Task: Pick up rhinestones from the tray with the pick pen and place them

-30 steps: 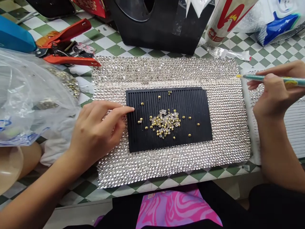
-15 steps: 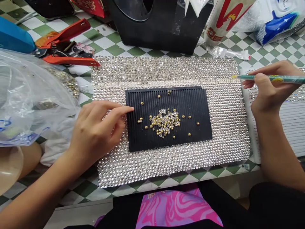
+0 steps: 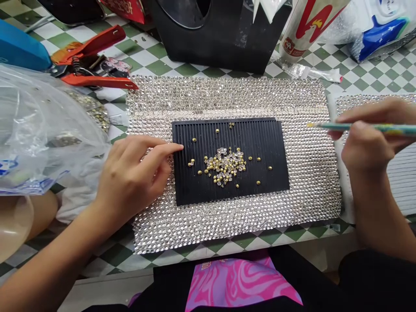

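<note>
A black ridged tray lies on a sheet of silvery rhinestones. Loose rhinestones, some clear side up and some gold-backed, form a heap in the middle of the tray, with several scattered around it. My left hand grips the tray's left edge, the index fingertip on the rim and the other fingers curled beside it. Over the sheet's right side, my right hand pinches a green pencil with a yellow tip. The tip points left, apart from the tray, and nothing can be made out on it.
Red-handled pliers and a clear plastic bag occupy the left side. Behind the sheet stand a black holder and a paper cup. A wipes pack sits back right. Another rhinestone sheet lies at right.
My right hand has moved a little toward me with the pencil, whose tip has shifted left and down. The left hand and the tray stay nearly where they were.
</note>
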`<state>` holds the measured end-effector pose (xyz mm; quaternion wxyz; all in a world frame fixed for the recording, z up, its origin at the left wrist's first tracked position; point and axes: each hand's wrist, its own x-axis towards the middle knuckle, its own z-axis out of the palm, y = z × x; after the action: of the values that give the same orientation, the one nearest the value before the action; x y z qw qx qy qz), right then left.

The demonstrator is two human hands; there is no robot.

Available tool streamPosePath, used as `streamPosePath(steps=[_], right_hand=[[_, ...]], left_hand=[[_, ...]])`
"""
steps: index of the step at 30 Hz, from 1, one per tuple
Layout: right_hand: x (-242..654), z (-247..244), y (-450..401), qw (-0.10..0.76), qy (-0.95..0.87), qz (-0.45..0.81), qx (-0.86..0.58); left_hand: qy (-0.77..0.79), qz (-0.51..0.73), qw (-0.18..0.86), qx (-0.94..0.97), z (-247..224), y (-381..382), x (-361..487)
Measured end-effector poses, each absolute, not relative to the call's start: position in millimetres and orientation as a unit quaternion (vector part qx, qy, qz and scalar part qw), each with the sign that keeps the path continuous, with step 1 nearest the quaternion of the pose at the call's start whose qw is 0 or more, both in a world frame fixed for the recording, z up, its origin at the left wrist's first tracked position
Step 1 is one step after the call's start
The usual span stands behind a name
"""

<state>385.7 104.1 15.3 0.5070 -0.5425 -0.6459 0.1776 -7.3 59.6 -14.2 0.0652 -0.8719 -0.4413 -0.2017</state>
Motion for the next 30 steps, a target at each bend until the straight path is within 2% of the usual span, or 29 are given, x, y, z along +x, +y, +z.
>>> streamPosePath(steps=[4,8,30], right_hand=[[369,20,77,0.432,-0.757,0.296,-0.39],[363,17,70,0.367,-0.786,0.339,-0.365],[363,10,70,0.347,-0.794,0.341,-0.364]], left_hand=[[-0.443,-0.203,0.063,-0.871,-15,59,-8],[-0.447,-0.201,0.059,-0.87,-15,58,-7],[-0.445,-0.203,0.057,-0.87,-15,59,-7]])
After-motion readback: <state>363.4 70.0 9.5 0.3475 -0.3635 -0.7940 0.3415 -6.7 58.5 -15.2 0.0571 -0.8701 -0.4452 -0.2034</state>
